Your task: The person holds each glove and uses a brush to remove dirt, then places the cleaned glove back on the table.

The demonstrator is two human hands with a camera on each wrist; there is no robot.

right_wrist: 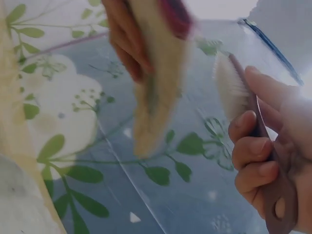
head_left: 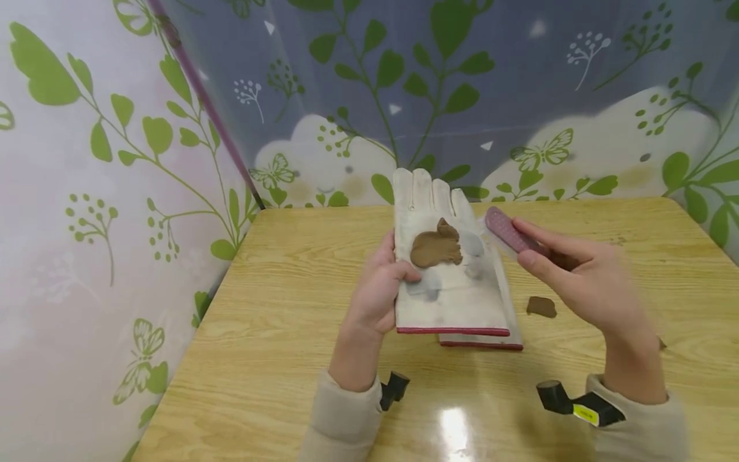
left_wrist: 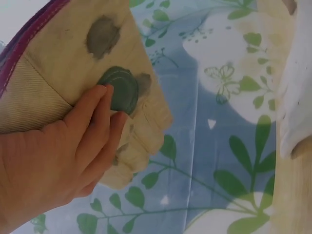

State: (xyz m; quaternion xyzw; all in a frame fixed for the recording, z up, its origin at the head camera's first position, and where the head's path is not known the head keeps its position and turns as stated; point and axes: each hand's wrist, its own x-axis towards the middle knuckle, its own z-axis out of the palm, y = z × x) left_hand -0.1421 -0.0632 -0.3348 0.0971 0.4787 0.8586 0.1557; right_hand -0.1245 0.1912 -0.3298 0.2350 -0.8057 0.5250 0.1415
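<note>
The left hand [head_left: 378,292] pinches a pale, limp cloth glove [head_left: 453,311] above the bench [head_left: 277,308], thumb in front, fingers behind. The right hand [head_left: 594,282] has its fingers curled round a mauve brush [head_left: 508,230], white bristles apart from the glove. Hard scrubbing could spread the ragged brown patch [head_left: 437,248] or, if the thumb's hold is slight, twist the fabric loose. Behind shows a second red-hemmed glove [head_left: 482,339]; beyond, a leaf-printed sheet [head_left: 519,64].

Pinches with the left grip [head_left: 378,295] between thumb [head_left: 408,272] and fingers [left_wrist: 100,122]; curls the right grip [head_left: 594,289], with wrists [head_left: 634,366] well apart.
</note>
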